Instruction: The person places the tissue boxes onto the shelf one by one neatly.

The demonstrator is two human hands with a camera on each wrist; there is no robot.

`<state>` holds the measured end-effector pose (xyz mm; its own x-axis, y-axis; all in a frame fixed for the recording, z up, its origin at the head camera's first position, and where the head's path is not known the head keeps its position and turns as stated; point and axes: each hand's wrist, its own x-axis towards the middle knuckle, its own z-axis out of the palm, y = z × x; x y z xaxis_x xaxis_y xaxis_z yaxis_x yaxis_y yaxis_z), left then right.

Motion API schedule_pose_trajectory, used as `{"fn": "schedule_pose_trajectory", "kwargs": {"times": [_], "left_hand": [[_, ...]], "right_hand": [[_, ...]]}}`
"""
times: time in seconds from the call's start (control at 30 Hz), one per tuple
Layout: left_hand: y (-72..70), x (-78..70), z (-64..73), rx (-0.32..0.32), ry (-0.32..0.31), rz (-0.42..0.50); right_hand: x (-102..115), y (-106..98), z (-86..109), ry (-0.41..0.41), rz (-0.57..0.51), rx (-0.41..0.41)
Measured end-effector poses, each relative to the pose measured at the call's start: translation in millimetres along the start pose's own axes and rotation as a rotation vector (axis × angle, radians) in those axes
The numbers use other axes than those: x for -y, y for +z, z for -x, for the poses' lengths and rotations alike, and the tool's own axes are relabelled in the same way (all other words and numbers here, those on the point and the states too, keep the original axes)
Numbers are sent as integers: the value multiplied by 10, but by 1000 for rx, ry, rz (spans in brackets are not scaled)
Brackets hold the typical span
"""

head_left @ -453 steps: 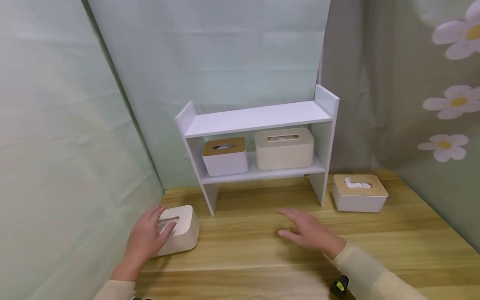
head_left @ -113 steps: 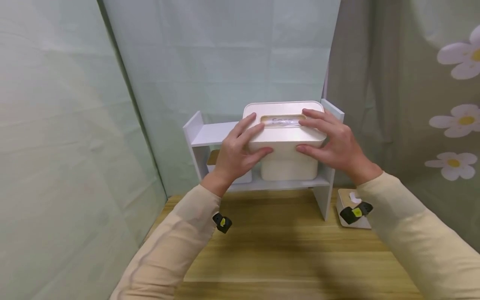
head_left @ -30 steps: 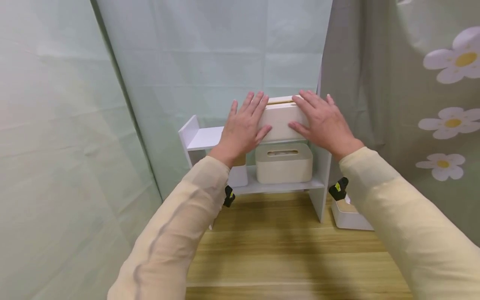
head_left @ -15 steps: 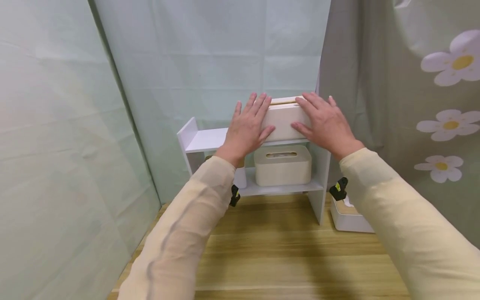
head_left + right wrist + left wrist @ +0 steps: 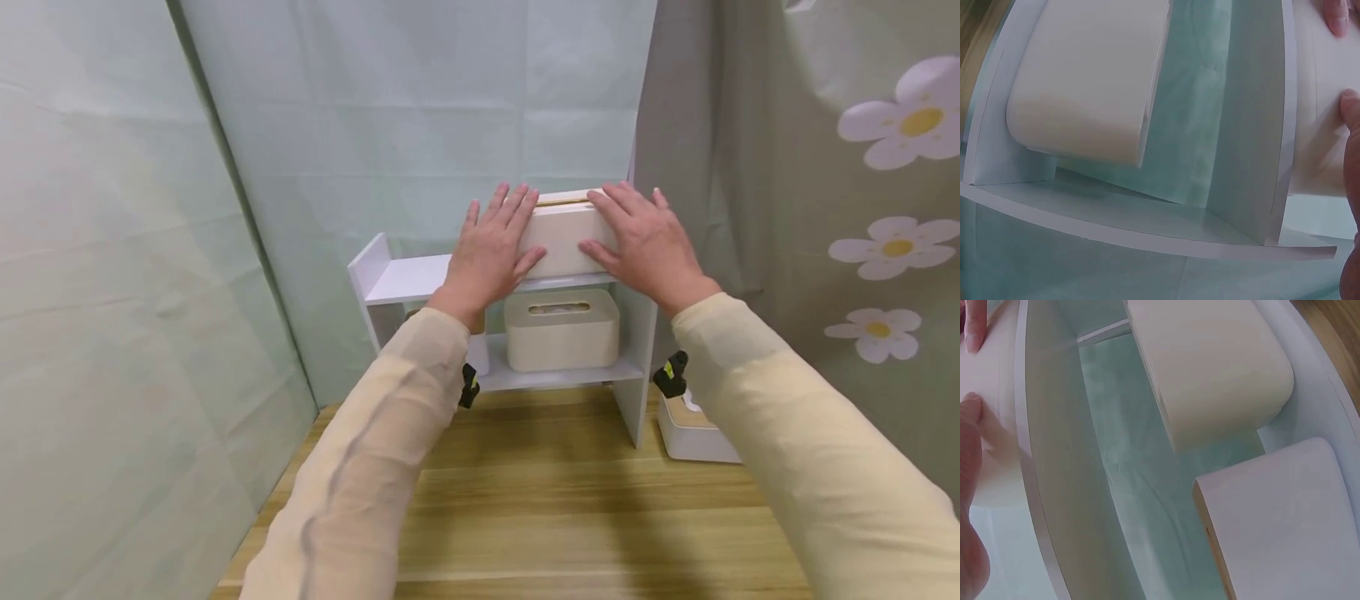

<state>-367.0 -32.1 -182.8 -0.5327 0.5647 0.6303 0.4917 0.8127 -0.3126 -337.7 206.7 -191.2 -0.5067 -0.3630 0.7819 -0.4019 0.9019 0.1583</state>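
A cream tissue box (image 5: 564, 243) stands on the top board of a small white shelf (image 5: 408, 279), toward its right end. My left hand (image 5: 486, 254) lies against the box's left part, and my right hand (image 5: 651, 246) against its right part. Fingers of both hands are straight over the top edge, thumbs on the front face. The wrist views show a thumb of the left hand (image 5: 967, 469) and of the right hand (image 5: 1352, 156) touching the box front. Below, on the lower board, sits another cream tissue box (image 5: 562, 340).
Left of it on the lower board is a white tissue box with a wooden lid (image 5: 478, 354), partly hidden by my left arm. Another wood-lidded box (image 5: 697, 437) rests on the wooden table (image 5: 525, 517), right of the shelf. Fabric curtains (image 5: 420, 100) hang behind.
The cream box first lay at the table's left under my left hand. Later both hands held it up, tilted, before the top board. Now it stands there; in the last second almost nothing moved.
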Motion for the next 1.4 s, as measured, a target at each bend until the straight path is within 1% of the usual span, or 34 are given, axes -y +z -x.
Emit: {"fn": "schedule_pose_trajectory", "kwargs": {"times": [0.2, 0.6, 0.83, 0.93, 1.13, 1.4], "left_hand": [[16, -1, -27, 10, -7, 10], [23, -32, -70, 36, -21, 19], [34, -50, -95, 23, -27, 31], [40, -59, -104, 28, -30, 34], [36, -68, -99, 47, -28, 32], [3, -11, -69, 55, -33, 21]], "right_hand": [[-2, -8, -8, 21, 11, 37], [-30, -18, -20, 44, 14, 67], [-58, -30, -30, 48, 12, 75], [-63, -32, -28, 52, 10, 84], [-57, -39, -17, 57, 9, 110], [1, -29, -64, 64, -11, 135]]}}
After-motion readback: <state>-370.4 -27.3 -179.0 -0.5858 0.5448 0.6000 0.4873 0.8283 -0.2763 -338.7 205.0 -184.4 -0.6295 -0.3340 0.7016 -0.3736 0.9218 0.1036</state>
